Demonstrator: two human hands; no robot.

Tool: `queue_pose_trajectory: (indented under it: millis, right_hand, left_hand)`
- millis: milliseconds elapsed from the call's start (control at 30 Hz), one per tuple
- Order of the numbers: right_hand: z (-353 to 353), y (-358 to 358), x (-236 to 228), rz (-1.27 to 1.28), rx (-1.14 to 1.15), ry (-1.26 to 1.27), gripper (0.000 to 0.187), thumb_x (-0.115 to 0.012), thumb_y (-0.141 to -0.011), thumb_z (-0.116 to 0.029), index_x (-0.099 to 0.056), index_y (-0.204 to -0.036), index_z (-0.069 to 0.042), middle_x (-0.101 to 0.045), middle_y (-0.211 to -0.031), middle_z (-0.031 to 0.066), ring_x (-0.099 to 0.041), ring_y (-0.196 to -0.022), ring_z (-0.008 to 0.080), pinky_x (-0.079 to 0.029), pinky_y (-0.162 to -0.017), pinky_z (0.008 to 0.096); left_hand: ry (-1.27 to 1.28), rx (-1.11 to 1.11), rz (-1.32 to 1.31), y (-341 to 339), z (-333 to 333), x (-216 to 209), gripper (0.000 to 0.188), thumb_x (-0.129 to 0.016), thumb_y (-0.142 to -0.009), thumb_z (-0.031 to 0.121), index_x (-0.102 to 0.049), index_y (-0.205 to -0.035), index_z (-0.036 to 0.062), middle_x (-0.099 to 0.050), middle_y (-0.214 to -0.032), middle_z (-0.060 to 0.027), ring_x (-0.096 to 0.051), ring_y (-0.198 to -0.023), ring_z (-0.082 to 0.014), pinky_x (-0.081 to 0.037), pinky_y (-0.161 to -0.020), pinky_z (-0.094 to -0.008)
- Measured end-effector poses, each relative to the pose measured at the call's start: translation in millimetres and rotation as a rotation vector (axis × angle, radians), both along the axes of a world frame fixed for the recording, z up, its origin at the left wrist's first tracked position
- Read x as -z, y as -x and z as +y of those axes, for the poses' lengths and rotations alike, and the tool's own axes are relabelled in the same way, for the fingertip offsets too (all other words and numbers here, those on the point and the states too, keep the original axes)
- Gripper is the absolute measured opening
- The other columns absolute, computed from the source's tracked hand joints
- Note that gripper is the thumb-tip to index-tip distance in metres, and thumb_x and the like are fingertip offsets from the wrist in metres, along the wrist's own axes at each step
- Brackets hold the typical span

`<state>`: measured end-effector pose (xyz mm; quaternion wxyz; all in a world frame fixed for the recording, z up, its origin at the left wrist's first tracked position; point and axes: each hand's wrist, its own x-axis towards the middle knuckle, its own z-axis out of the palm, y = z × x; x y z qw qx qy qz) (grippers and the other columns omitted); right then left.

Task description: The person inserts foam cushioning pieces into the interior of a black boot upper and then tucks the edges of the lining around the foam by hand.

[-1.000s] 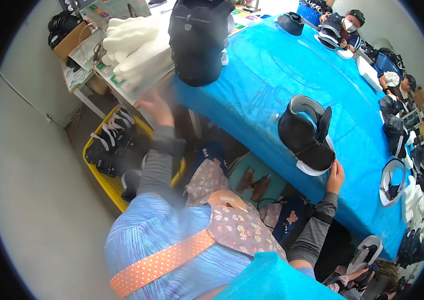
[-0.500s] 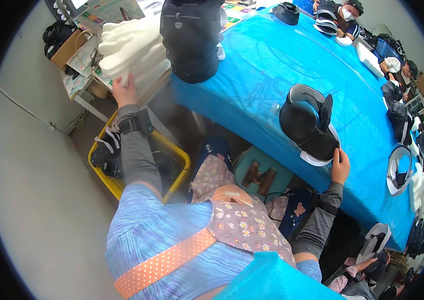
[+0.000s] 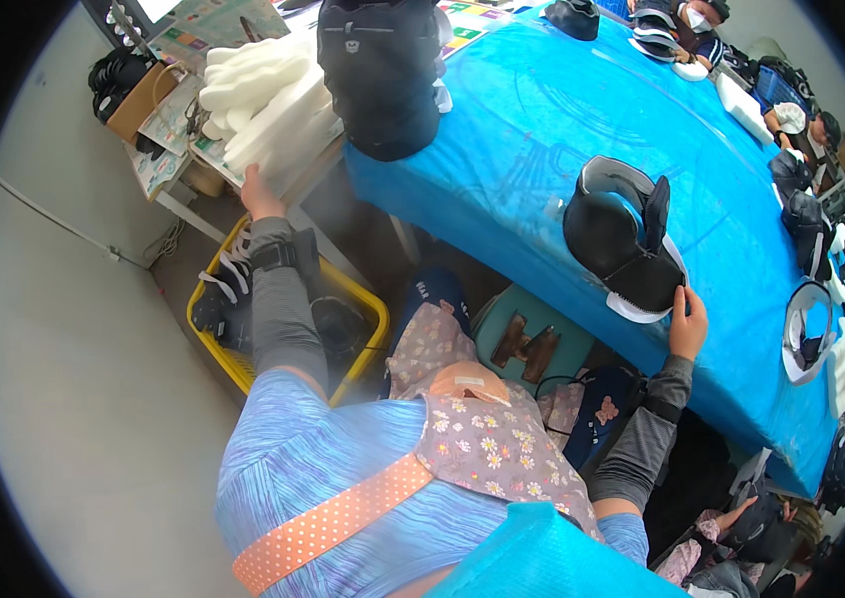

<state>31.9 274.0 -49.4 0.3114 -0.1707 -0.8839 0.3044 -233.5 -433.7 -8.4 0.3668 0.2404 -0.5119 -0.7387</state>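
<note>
My left hand [image 3: 261,194] reaches up to the near end of a stack of long white sole-shaped pieces [image 3: 268,95] on the side table, its fingers closed at the tip of one blurred piece [image 3: 271,148]. On the blue-covered table lies a black shoe upper [image 3: 610,239] with a grey lining, its opening turned away from me. My right hand [image 3: 688,324] pinches the upper's near end, by a white strip [image 3: 635,308] along its edge. A tall stack of black uppers [image 3: 379,85] stands at the table's left corner.
A yellow basket [image 3: 374,334] with black shoe parts sits on the floor below my left arm. Under the blue table [image 3: 512,130] is a green stool [image 3: 512,304]. More uppers line the table's right side, where other people work. A pale wall [image 3: 73,399] is at left.
My left hand has drawn slightly back toward me at the white pieces, whose front ends lie differently. My right hand stays at the upper. The whole view has shifted slightly.
</note>
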Motion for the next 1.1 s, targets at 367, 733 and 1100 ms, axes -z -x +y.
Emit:
queue_pose_trajectory:
  millis: [367, 733, 1100]
  right_hand:
    - [0.3, -0.9, 2.9, 0.018, 0.056, -0.035, 0.032, -0.062, -0.093, -0.032, -0.069, -0.103, -0.002, -0.069, -0.105, 0.0135, -0.065, -0.098, 0.029, -0.049, -0.086, 0.0354]
    - [-0.4, -2.5, 1.7, 0.028, 0.051, -0.067, 0.032, -0.062, -0.094, -0.032, -0.069, -0.103, -0.003, -0.069, -0.103, 0.0128, -0.065, -0.097, 0.0283, -0.049, -0.084, 0.0355]
    - [-7.7, -4.7, -1.8, -0.006, 0.088, -0.115, 0.03, -0.06, -0.094, -0.033, -0.07, -0.102, -0.006, -0.069, -0.103, 0.0119, -0.065, -0.097, 0.0292, -0.05, -0.083, 0.0362]
  left_hand:
    - [0.185, 0.453, -0.098, 16.6, -30.4, -3.9, 0.07, -0.073, -0.082, 0.037, -0.041, -0.14, 0.0138, -0.028, -0.148, -0.0119, -0.033, -0.131, -0.0319, -0.034, -0.105, -0.0488]
    - [-0.212, 0.546, -0.12, 38.8, -52.6, 4.6, 0.065, -0.071, -0.086, 0.027, -0.037, -0.14, 0.0166, -0.025, -0.146, -0.0144, -0.027, -0.137, -0.0334, -0.041, -0.102, -0.057]
    - [0.016, -0.178, 0.427, -84.4, 17.4, -34.1, 0.042, -0.064, -0.083, 0.013, -0.05, -0.12, -0.0001, -0.056, -0.115, -0.0148, -0.054, -0.111, -0.0289, -0.05, -0.087, -0.0442]
